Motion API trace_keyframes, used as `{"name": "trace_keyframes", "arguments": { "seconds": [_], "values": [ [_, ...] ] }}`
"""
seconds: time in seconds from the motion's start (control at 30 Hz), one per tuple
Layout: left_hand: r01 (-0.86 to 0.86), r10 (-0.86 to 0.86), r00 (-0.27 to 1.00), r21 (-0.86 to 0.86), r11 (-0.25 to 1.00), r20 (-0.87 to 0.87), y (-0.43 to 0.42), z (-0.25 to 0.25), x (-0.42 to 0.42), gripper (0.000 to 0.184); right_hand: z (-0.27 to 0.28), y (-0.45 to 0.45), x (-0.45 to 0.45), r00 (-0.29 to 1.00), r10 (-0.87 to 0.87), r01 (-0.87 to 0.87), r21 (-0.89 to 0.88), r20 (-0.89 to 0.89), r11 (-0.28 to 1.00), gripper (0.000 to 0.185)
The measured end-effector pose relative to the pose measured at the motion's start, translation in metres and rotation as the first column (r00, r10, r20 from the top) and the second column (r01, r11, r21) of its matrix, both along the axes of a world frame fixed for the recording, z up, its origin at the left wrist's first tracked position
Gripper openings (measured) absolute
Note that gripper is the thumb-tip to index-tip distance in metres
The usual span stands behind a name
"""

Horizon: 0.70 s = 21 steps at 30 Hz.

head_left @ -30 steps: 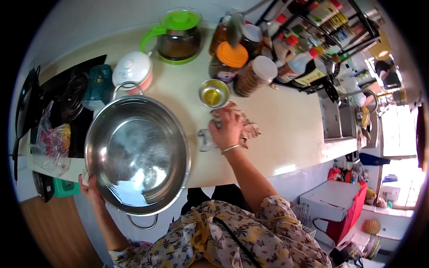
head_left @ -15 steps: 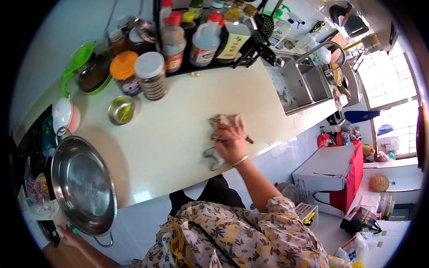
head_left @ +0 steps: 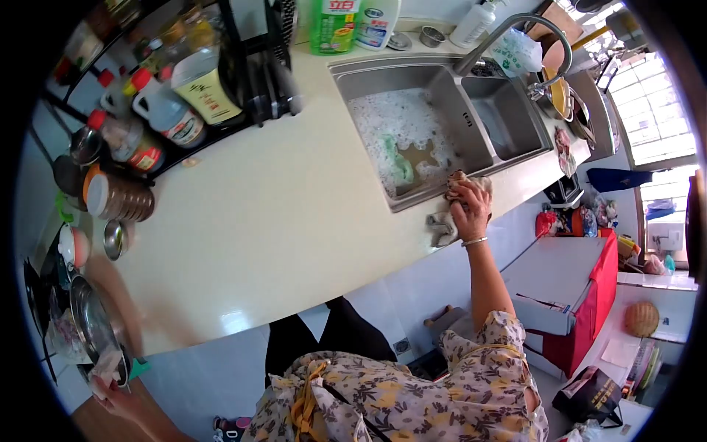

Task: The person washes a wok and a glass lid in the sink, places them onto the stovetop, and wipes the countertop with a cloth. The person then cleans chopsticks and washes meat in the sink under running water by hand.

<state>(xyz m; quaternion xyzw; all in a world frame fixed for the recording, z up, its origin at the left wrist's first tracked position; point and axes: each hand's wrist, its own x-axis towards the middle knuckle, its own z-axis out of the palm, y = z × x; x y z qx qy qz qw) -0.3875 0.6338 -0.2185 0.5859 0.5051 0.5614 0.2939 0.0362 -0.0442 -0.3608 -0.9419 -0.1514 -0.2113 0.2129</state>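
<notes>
My right hand [head_left: 471,210] is pressed on a crumpled brown-and-white rag [head_left: 456,184] at the counter's front strip, beside the near edge of the sink [head_left: 398,202]. A greyish part of cloth [head_left: 442,230] lies under the wrist side. Down at the lower left, my left hand [head_left: 114,398] has its fingers closed on a pale crumpled piece [head_left: 107,366], whose kind I cannot make out. Just above that hand is a wide steel basin [head_left: 92,317], seen at a slant. Suds and a green cloth-like thing [head_left: 400,162] float in the sink's larger bowl.
A rack of sauce bottles [head_left: 177,125] and knives lines the wall. A jar [head_left: 121,195] and a small metal bowl [head_left: 115,239] stand at the left. Detergent bottles [head_left: 335,29] are behind the sink, near the curved tap [head_left: 508,29]. A white box [head_left: 552,272] is on the right.
My right hand has slid the rag rightward along the counter to the sink's edge. The view has turned toward the sink. The pale piece now shows at my left hand.
</notes>
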Motion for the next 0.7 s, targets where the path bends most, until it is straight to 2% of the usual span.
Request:
{"name": "trace_keyframes", "arguments": {
  "seconds": [0.07,0.1,0.13,0.17,0.2,0.23,0.3,0.37,0.4,0.47,0.5,0.53,0.63,0.7],
  "values": [
    [0.187,-0.188,0.982,-0.045,0.981,-0.033,-0.044,0.013,0.043,0.046,0.0,-0.028,0.019,0.998,-0.057,0.057,-0.002,-0.014,0.998,0.027],
    [0.208,-0.221,0.969,-0.116,0.971,-0.112,-0.04,0.01,0.039,0.053,-0.002,-0.045,0.03,0.997,-0.073,0.073,0.004,-0.031,0.997,0.028],
    [0.21,-0.223,0.968,-0.11,0.971,-0.118,-0.039,0.001,0.031,0.053,0.0,-0.055,0.039,0.996,-0.091,0.091,-0.019,0.004,0.996,0.027],
    [0.36,-0.161,0.757,0.198,0.912,-0.633,-0.039,-0.01,0.024,0.051,0.001,-0.066,0.051,0.99,-0.139,0.139,-0.002,0.036,0.99,0.027],
    [0.385,-0.325,0.858,0.078,0.92,-0.399,-0.051,-0.016,0.065,0.048,0.0,-0.077,0.052,0.972,-0.228,0.227,0.016,0.059,0.974,0.026],
    [0.409,-0.408,0.907,-0.01,0.912,-0.105,-0.062,-0.023,0.104,0.044,-0.01,-0.092,0.06,0.953,-0.284,0.282,0.033,0.106,0.959,0.025],
    [0.518,-0.52,0.854,-0.084,0.851,-0.011,-0.06,-0.054,0.126,0.042,-0.019,-0.119,0.071,0.93,-0.34,0.339,0.031,0.14,0.94,0.025],
    [0.621,-0.61,0.782,-0.234,0.748,0.128,-0.101,-0.055,0.161,0.044,-0.02,-0.143,0.087,0.917,-0.362,0.369,-0.006,0.168,0.93,0.025],
    [0.616,-0.602,0.787,-0.238,0.751,0.136,-0.121,-0.06,0.168,0.044,-0.02,-0.157,0.096,0.914,-0.368,0.372,0.009,0.168,0.928,0.026],
    [0.416,-0.439,0.898,-0.298,0.859,-0.013,-0.152,-0.067,0.187,0.048,-0.025,-0.19,0.116,0.87,-0.473,0.472,0.038,0.138,0.881,0.025],
    [0.485,-0.504,0.863,-0.332,0.809,0.031,-0.166,-0.068,0.195,0.052,-0.026,-0.205,0.127,0.847,-0.517,0.515,0.051,0.123,0.855,0.025],
    [0.493,-0.513,0.858,-0.326,0.806,0.029,-0.181,-0.068,0.204,0.052,-0.026,-0.225,0.139,0.826,-0.548,0.554,-0.006,0.129,0.833,0.025],
    [0.517,-0.554,0.833,-0.376,0.769,0.014,-0.244,-0.068,0.237,0.053,-0.028,-0.291,0.184,0.806,-0.581,0.586,-0.008,0.113,0.81,0.025],
    [0.408,-0.421,0.905,-0.382,0.829,0.052,-0.294,-0.073,0.266,0.05,-0.03,-0.337,0.223,0.795,-0.597,0.6,0.003,0.103,0.8,0.025]
  ]
}}
